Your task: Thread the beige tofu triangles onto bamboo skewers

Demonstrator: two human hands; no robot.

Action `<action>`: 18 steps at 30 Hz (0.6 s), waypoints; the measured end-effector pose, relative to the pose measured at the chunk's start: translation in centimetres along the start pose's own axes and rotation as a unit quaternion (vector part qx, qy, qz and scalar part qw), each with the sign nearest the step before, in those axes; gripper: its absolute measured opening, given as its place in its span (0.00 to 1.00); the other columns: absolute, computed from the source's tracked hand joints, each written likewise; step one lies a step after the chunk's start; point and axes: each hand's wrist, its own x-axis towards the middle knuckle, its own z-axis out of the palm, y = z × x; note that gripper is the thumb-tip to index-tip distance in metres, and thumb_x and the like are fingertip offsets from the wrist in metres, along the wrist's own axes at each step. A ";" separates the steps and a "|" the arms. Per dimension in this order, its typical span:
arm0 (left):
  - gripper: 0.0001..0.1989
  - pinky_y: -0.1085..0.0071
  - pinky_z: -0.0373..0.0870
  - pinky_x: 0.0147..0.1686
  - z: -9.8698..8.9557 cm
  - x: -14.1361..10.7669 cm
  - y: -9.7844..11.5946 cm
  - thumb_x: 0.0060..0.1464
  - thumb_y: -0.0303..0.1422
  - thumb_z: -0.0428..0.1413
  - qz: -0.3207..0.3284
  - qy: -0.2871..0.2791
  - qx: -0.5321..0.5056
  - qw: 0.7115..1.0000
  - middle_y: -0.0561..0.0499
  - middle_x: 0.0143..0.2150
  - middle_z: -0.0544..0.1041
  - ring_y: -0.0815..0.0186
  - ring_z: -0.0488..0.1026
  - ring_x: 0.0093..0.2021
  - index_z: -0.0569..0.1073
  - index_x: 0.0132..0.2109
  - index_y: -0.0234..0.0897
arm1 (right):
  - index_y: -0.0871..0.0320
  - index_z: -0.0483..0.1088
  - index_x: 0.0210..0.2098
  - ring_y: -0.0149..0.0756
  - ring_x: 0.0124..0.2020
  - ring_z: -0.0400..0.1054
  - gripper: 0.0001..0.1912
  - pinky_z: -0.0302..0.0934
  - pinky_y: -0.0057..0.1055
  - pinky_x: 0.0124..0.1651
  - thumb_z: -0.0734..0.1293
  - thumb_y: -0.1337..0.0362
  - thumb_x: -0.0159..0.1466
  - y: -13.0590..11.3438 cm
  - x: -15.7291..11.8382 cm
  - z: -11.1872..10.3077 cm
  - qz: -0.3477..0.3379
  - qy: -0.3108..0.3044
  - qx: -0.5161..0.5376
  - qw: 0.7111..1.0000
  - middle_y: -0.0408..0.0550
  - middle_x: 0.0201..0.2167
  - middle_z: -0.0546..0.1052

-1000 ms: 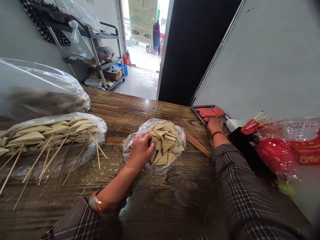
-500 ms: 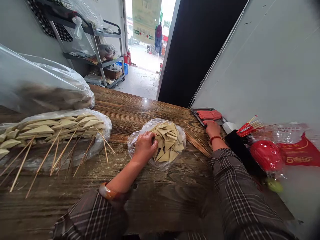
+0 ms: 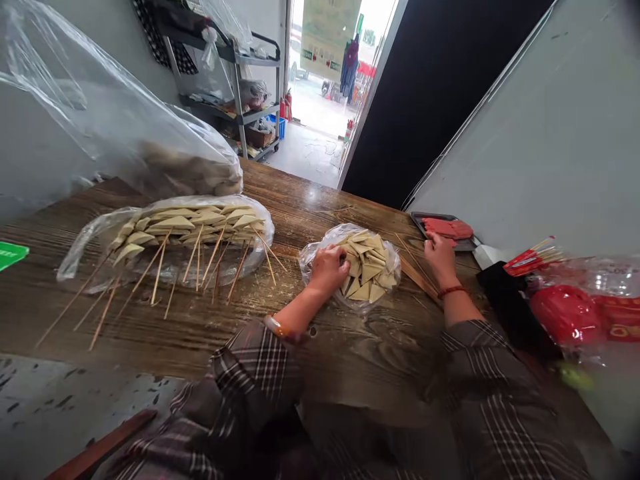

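Fingers [image 3: 329,253] of the left hand [image 3: 326,272] curl against tan triangles [image 3: 373,263] heaped on clear plastic [image 3: 306,257], those of the right hand [image 3: 443,261] bend beside the tray [image 3: 416,223] of pink sticks [image 3: 449,228], and remotely I cannot tell whether either pinches anything, skewered triangles [image 3: 195,219] lying farther left

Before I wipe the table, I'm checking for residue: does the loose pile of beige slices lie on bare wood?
No, the pile of beige slices sits on clear plastic visible around its edges.

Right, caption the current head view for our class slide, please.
Left hand at pale triangular pieces, right hand near a tray of pink strips.
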 end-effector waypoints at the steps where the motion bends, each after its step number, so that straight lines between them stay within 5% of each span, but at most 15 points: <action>1: 0.05 0.59 0.67 0.50 0.1 0.1 0.0 0.51 0.28 0.56 -0.005 -0.001 -0.010 1.000 0.44 0.40 0.78 0.57 0.73 0.44 0.76 0.35 0.38 | 0.65 0.65 0.62 0.43 0.57 0.68 0.25 0.61 0.36 0.57 0.53 0.65 0.69 -0.8 -1.2 0.1 -0.015 0.006 0.024 1.000 0.61 0.58 0.73; 5: 0.05 0.63 0.68 0.46 -0.1 0.5 -0.1 0.49 0.26 0.56 -0.030 -0.011 -0.057 0.998 0.45 0.37 0.78 0.59 0.73 0.41 0.76 0.34 0.35 | 0.60 0.74 0.49 0.42 0.45 0.73 0.20 0.65 0.35 0.48 0.57 0.57 0.70 -4.2 -7.0 -0.4 -0.147 0.051 0.223 0.962 0.54 0.44 0.80; 10: 0.02 0.73 0.65 0.34 -0.7 0.8 -0.3 0.50 0.28 0.55 -0.084 0.007 -0.222 0.971 0.53 0.28 0.74 0.68 0.70 0.32 0.73 0.32 0.34 | 0.57 0.76 0.36 0.40 0.37 0.72 0.15 0.62 0.34 0.41 0.61 0.56 0.69 -6.8 -11.9 -1.5 -0.219 0.011 0.222 0.950 0.51 0.35 0.79; 18: 0.04 0.78 0.65 0.27 -2.0 0.6 0.7 0.54 0.26 0.56 -0.221 0.014 -0.523 0.823 0.51 0.29 0.78 0.72 0.75 0.27 0.69 0.39 0.32 | 0.57 0.74 0.35 0.42 0.38 0.71 0.10 0.59 0.34 0.41 0.66 0.58 0.67 -7.9 -12.7 -1.2 -0.273 -0.021 0.113 0.955 0.49 0.35 0.77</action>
